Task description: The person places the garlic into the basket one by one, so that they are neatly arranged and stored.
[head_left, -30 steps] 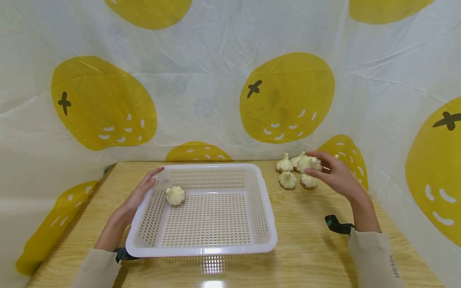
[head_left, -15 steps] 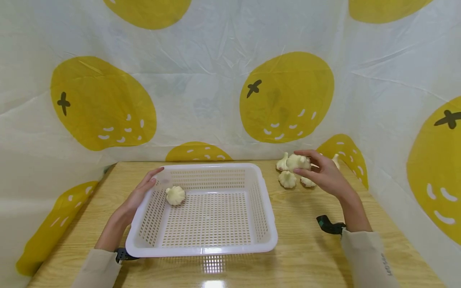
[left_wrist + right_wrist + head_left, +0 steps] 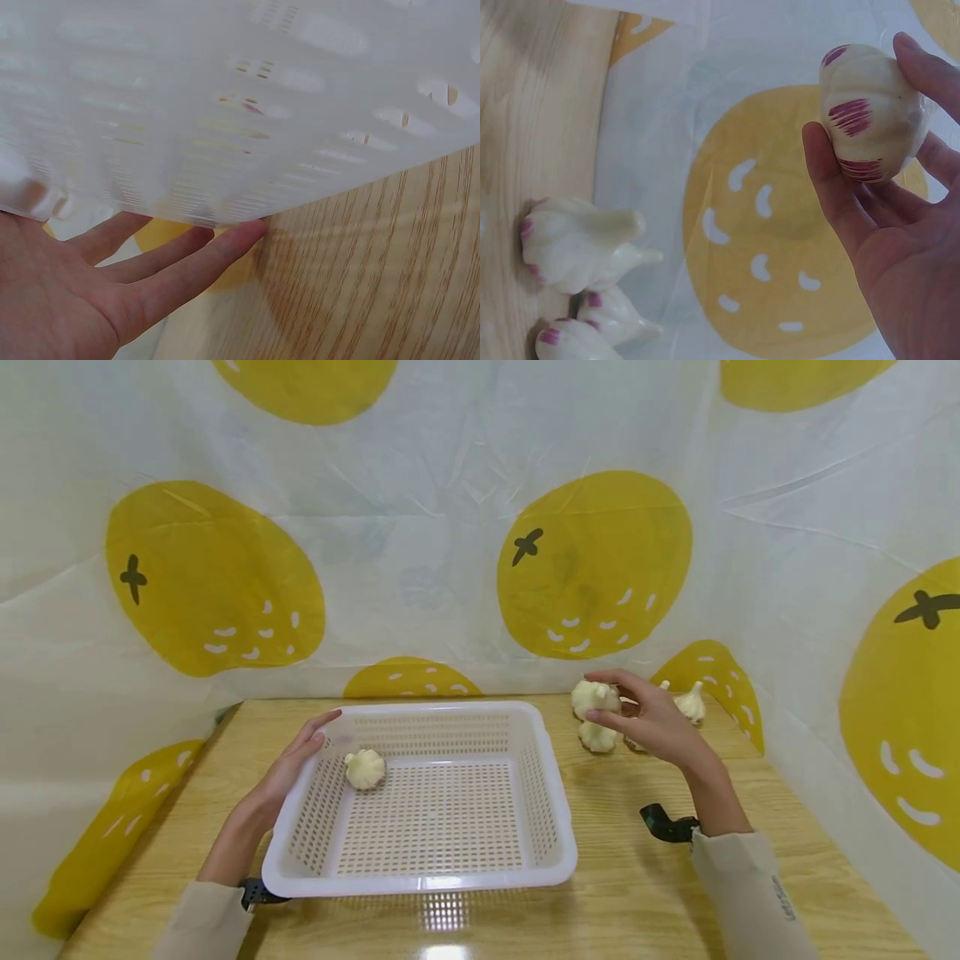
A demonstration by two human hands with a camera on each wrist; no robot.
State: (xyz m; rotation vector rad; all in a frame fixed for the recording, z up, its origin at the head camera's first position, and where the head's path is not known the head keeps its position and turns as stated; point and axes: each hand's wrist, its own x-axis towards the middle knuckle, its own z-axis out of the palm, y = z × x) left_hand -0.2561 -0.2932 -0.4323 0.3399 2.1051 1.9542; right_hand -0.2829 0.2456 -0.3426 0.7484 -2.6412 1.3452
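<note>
My left hand [image 3: 288, 766] holds the left side of a white plastic basket [image 3: 420, 882], thumb at the rim. In the left wrist view its fingers [image 3: 180, 277] lie against the outside of the slotted wall. One garlic bulb [image 3: 365, 770] sits in the basket, near its left wall. My right hand [image 3: 651, 718] pinches another garlic bulb [image 3: 592, 698] between thumb and fingers, above the table to the right of the basket. Purple streaks mark that bulb in the right wrist view. Below it lies a garlic bulb [image 3: 597, 737]; others are partly hidden by my right hand.
Another garlic bulb [image 3: 691, 702] stands at the back right of the wooden table [image 3: 615, 893]. Several more garlic bulbs [image 3: 574, 244] cluster at the lower left of the right wrist view. A white curtain [image 3: 420, 585] with yellow fruit prints hangs close behind the table.
My right hand has moved left with the garlic bulb, uncovering the bulb at the far right. My left hand and the basket stay where they were.
</note>
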